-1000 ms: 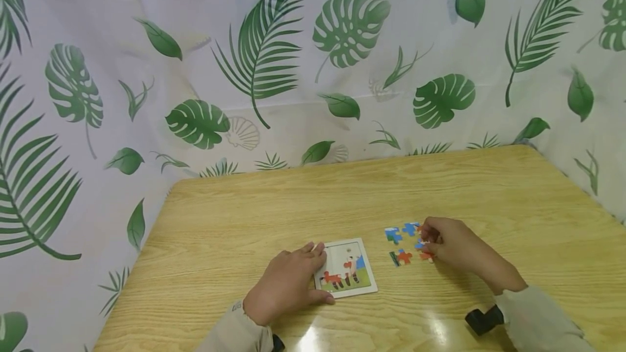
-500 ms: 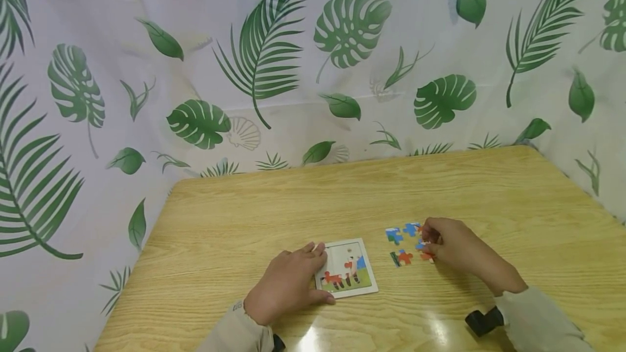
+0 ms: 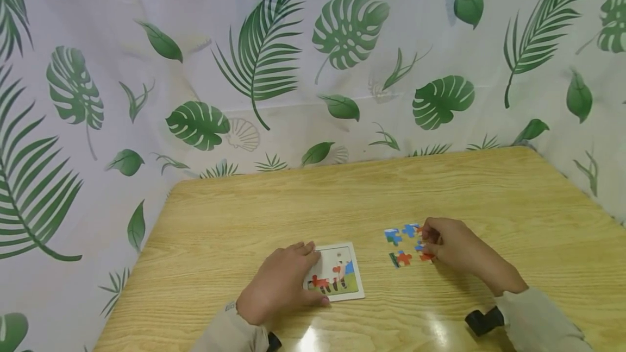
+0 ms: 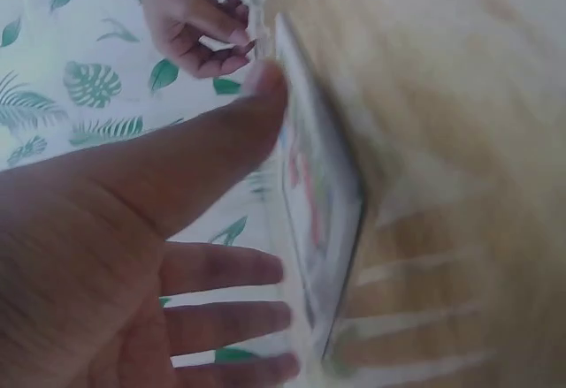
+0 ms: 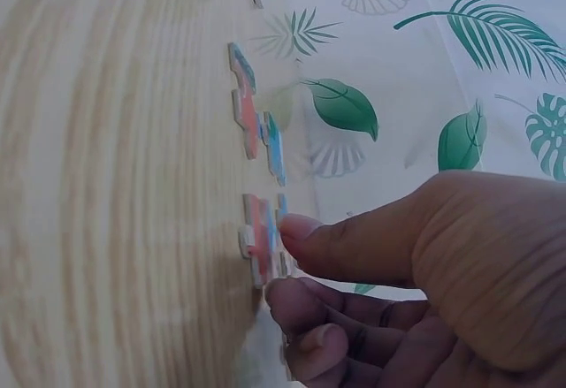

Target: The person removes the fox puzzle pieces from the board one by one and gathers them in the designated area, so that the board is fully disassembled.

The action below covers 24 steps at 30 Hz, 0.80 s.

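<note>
My left hand (image 3: 281, 281) rests on the left side of a small jigsaw board (image 3: 356, 281) with a pale frame, thumb by its near edge. In the left wrist view its fingers (image 4: 225, 315) are straight and the thumb reaches over the board (image 4: 340, 220). An animal picture partly fills the board. Right of it lie several loose puzzle pieces (image 3: 402, 258), blue, orange and green. Over the rightmost of these is my right hand (image 3: 452, 246), fingers loosely curled. The right wrist view has a gap between thumb and forefinger, beside an orange piece (image 5: 259, 242).
The wooden table (image 3: 274, 205) reaches back to a white leaf-patterned cloth (image 3: 288, 69) hanging behind and at the sides. A black device (image 3: 481, 321) sits at the right wrist, near the cuff (image 3: 533, 314).
My left hand and the jigsaw board under it have shifted a little to the left, away from the loose pieces. The right hand stays where it was.
</note>
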{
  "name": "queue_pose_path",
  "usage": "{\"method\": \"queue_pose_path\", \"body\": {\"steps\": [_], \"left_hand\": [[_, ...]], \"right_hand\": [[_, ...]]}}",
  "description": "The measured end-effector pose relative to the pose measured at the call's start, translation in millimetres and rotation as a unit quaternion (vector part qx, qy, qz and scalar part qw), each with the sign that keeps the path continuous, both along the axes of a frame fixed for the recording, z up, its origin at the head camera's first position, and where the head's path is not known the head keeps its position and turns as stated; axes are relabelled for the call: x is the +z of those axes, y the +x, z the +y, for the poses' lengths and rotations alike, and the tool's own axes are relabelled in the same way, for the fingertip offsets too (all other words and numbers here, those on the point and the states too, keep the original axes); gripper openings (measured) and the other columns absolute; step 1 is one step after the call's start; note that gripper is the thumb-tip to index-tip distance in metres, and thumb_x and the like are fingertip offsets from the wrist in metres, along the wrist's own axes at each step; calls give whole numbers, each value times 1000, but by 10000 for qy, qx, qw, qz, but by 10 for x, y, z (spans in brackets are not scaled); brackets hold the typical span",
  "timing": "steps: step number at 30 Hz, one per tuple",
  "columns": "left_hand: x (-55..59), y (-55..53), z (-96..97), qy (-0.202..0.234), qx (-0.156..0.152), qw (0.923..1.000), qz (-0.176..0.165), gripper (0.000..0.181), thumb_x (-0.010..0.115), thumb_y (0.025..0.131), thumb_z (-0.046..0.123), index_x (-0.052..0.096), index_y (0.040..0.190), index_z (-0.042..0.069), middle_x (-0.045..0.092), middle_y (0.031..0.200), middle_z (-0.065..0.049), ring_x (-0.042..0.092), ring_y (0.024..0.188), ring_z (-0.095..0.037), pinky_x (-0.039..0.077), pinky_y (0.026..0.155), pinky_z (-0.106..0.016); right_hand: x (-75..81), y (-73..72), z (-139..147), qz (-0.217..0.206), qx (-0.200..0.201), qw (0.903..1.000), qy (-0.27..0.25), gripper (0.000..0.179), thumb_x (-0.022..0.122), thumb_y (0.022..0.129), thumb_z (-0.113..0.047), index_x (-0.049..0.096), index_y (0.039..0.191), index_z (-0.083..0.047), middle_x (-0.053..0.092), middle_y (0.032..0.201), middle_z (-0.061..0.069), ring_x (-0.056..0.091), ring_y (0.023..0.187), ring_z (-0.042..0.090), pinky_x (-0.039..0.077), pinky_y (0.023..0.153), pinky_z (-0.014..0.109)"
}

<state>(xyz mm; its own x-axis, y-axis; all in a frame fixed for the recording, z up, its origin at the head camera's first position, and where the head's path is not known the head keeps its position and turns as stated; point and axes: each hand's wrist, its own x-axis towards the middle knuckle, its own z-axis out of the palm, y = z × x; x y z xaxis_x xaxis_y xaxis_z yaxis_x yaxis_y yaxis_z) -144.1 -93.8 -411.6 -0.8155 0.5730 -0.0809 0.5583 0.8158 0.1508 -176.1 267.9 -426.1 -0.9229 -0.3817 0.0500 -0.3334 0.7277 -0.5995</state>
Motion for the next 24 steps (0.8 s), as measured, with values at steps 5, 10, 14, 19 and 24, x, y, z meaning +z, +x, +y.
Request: {"method": "queue_pose_path", "body": {"steps": [5, 10, 14, 19, 24], "left_hand": [[-58, 22, 60, 27, -202, 9998, 80, 77, 80, 82, 61, 65, 141, 14, 53, 154, -7, 49, 141, -34, 49, 103, -53], [-53, 50, 82, -301, -225, 9989, 294, 72, 80, 81, 62, 69, 135, 16, 55, 151, -6, 53, 138, -32, 51, 101, -51], [-21, 63, 75, -375, -167, 9987, 299, 71, 81, 80, 63, 70, 132, 16, 57, 150, -6, 55, 136, -33, 51, 100, -53], [-16, 69, 79, -383, -110, 9990, 224, 75, 81, 79, 63, 69, 136, 16, 56, 150, -6, 54, 136, -33, 53, 97, -55], [-46, 71, 98, -442, -65, 9987, 230, 78, 80, 79, 64, 68, 139, 16, 56, 150, -6, 55, 136, -34, 54, 97, -52]], "right_hand": [[53, 17, -31, 84, -24, 10000, -34, 12, 71, 95, 0, 60, 94, -4, 60, 83, 0, 53, 67, 11, 44, 54, 27], [108, 43, -142, 110, 171, 9994, -290, 15, 72, 96, -5, 58, 92, -5, 58, 80, -1, 52, 58, 9, 44, 51, 26], [148, 52, -279, 75, 361, 9983, -444, 14, 72, 97, -5, 58, 92, -6, 58, 79, -2, 50, 53, 7, 44, 49, 25], [191, 13, -420, 191, 597, 9969, -467, 13, 72, 97, -7, 59, 93, -8, 58, 79, -3, 46, 55, 5, 43, 50, 23], [196, -24, -627, 39, 825, 9948, -597, 11, 70, 98, -7, 60, 94, -8, 59, 79, -1, 50, 53, 6, 46, 49, 25]]}}
